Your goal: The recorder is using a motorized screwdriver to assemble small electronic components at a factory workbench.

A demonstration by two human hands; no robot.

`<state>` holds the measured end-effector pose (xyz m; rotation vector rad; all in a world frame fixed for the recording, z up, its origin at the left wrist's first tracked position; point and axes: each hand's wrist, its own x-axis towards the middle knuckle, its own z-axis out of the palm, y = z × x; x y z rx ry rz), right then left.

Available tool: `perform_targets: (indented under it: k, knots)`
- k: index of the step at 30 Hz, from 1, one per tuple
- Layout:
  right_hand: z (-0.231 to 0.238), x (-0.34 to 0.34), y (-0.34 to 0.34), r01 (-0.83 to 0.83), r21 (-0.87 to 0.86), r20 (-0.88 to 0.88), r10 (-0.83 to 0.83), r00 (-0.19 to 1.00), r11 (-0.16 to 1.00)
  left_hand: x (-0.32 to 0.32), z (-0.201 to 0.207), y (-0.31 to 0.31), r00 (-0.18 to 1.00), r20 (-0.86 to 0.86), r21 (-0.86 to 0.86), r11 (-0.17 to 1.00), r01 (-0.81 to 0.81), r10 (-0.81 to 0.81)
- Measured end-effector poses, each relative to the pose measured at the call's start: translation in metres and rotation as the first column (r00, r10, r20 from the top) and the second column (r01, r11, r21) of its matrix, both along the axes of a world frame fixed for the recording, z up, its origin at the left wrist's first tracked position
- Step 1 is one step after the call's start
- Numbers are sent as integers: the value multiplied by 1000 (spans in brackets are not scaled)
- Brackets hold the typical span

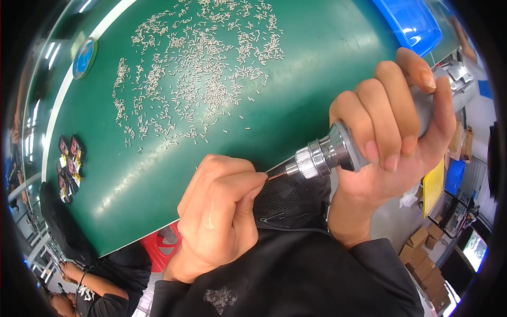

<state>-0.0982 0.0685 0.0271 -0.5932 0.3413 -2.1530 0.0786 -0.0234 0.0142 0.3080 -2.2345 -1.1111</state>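
My right hand [391, 127] is wrapped round a silver power screwdriver [319, 157] with a ridged chrome nose, which slants down to the left. A thin bit [282, 173] sticks out of its nose. My left hand [219, 208] is closed in a pinch right at the tip of the bit. Whatever lies between those fingertips is hidden. Beyond both hands, many small silver screw-like pieces [211, 79] lie scattered over the green tabletop [311, 68].
A blue plastic bin [409, 24] is at the far right, and a round dish with blue contents [84, 59] at the far left. Small black packs [70, 164] lie by the left edge. Another person [105, 288] sits at lower left, near a red stool [161, 248].
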Motion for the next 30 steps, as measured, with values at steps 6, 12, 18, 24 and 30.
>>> perform_targets:
  k: [6, 12, 18, 24, 30]
  knots:
    - [-5, 1, -4, 71, 5, 82, -71, 994, 997, -5, -2, -3, 1000, 2, 29, 1000, 9, -9]
    - [4, -9, -4, 150, 42, 140, -155, 978, 988, -15, 10, -7, 999, 40, 92, 996, -14, 11]
    - [-6, -12, -14, 247, 168, 267, -285, 921, 954, 3, 27, -40, 989, 131, -64, 996, -66, 74]
    - [-20, -32, 0, 315, 166, 348, -355, 868, 934, -73, 53, -98, 962, 264, -338, 927, 165, -75]
    - [-25, -33, -3, 283, 133, 331, -311, 891, 950, -235, 42, -165, 983, 181, -135, 990, 35, -10]
